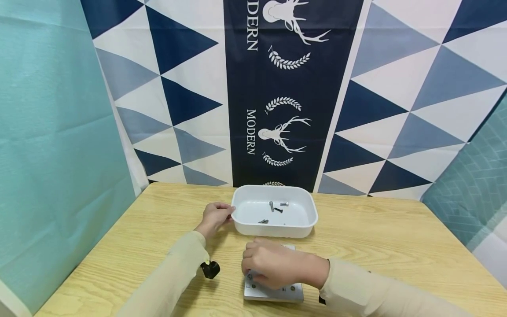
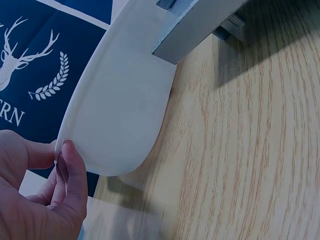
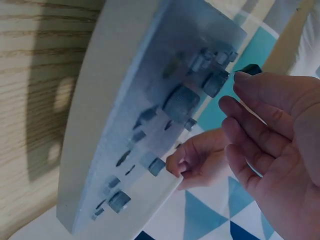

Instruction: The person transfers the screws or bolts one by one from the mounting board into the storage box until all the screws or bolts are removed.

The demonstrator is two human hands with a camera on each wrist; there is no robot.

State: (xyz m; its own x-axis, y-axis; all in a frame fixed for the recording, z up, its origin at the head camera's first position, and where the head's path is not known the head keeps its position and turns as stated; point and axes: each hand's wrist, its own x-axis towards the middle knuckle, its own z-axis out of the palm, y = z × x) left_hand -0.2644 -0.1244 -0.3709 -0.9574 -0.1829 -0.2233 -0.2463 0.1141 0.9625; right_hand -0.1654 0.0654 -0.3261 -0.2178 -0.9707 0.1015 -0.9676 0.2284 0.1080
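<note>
My left hand (image 1: 215, 215) pinches the left end of a white plastic tray (image 2: 117, 100), thumb and fingers at its rim. Several small bolts, such as a black bolt (image 1: 278, 210), lie inside the tray. In front of it, a grey plate (image 3: 150, 65) fitted with several metal bolts rests on the table. Over the plate is my right hand (image 1: 273, 264), its fingers loosely bent. From the right wrist view, thumb and fingertips stand apart beside a knurled bolt head (image 3: 216, 82), with nothing visible between them. Threaded ends (image 2: 220, 33) stick out from the plate's underside.
Everything stands on a light wood-grain table (image 1: 376, 246). A patterned cloth (image 1: 285, 88) hangs behind it, and a teal curtain (image 1: 51, 154) on the left. A black camera (image 1: 210, 269) hangs under the left wrist.
</note>
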